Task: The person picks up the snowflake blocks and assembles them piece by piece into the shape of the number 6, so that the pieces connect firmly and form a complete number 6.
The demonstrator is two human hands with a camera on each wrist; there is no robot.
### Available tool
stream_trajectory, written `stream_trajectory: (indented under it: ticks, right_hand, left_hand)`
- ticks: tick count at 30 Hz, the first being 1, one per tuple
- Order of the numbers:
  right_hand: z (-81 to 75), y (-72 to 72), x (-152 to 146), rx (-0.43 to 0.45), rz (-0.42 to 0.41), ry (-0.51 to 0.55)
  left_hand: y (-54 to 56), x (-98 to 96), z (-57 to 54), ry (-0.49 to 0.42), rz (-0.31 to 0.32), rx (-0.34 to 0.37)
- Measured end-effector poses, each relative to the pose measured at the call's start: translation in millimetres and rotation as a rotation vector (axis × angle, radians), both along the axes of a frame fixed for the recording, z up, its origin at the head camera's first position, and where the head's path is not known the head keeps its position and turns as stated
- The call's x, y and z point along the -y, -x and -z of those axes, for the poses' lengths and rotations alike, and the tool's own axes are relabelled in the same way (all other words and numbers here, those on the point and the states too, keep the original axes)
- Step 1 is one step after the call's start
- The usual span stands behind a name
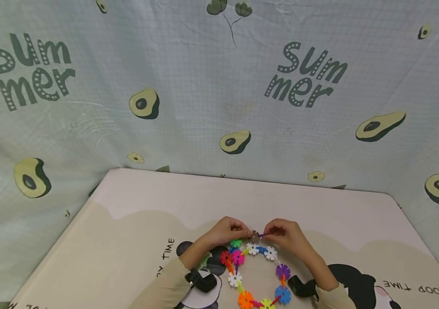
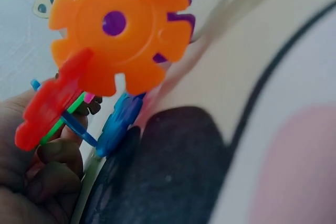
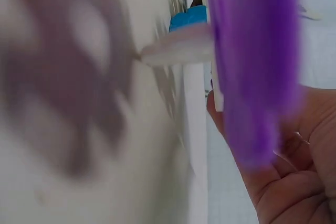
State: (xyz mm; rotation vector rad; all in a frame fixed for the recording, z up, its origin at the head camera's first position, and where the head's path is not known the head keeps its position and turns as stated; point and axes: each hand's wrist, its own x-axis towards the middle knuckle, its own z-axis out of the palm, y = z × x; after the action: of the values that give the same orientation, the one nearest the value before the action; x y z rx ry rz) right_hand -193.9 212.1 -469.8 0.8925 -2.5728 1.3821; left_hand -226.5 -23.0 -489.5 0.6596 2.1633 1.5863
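Observation:
A ring of joined plastic snowflake discs lies on the table, with an orange disc (image 1: pixel 245 300), a blue disc (image 1: pixel 283 295) and a white disc (image 1: pixel 235 279) among them. At its far side, my left hand (image 1: pixel 227 231) pinches a small brown disc (image 1: pixel 256 234) beside a green disc (image 1: pixel 236 243). My right hand (image 1: pixel 287 235) pinches a purple disc (image 1: pixel 263 235), seen edge-on, against the brown one. In the left wrist view, a red disc (image 2: pixel 55 100) partly covers the left fingers. Blurred in the right wrist view, a large purple disc (image 3: pixel 257 61) hides the right fingertips.
The table (image 1: pixel 146 193) has a beige and pale pink cover with printed panda figures and lettering. Behind it hangs a pale cloth (image 1: pixel 188 86) with avocado prints. Black straps with cameras (image 1: pixel 202 281) sit on both wrists, close to the ring.

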Motion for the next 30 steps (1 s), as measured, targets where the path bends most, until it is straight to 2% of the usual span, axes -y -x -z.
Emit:
stream_trajectory:
  ticks: [7, 12, 16, 21, 30]
  right_hand:
    - [2.1, -0.4, 5.7, -0.076, -0.029, 0.054]
    - [4.3, 0.5, 7.5, -0.130, -0.044, -0.010]
    - [4.7, 1.1, 7.9, -0.178, -0.055, -0.046]
    - [1.4, 0.5, 8.9, -0.195, -0.052, -0.063]
    - [-4.6, -2.8, 12.5, -0.219, -0.064, -0.117]
  left_hand:
    - [-4.3, -0.2, -0.7, 0.000, -0.052, 0.014]
    - [-6.2, -1.4, -0.6, -0.027, -0.061, -0.001]
    - [-8.2, -3.2, -2.8, -0.033, -0.071, 0.019]
    - [-8.9, -4.8, -1.9, -0.019, -0.100, 0.040]
    - [-8.5, -4.6, -0.5, -0.014, -0.096, 0.051]
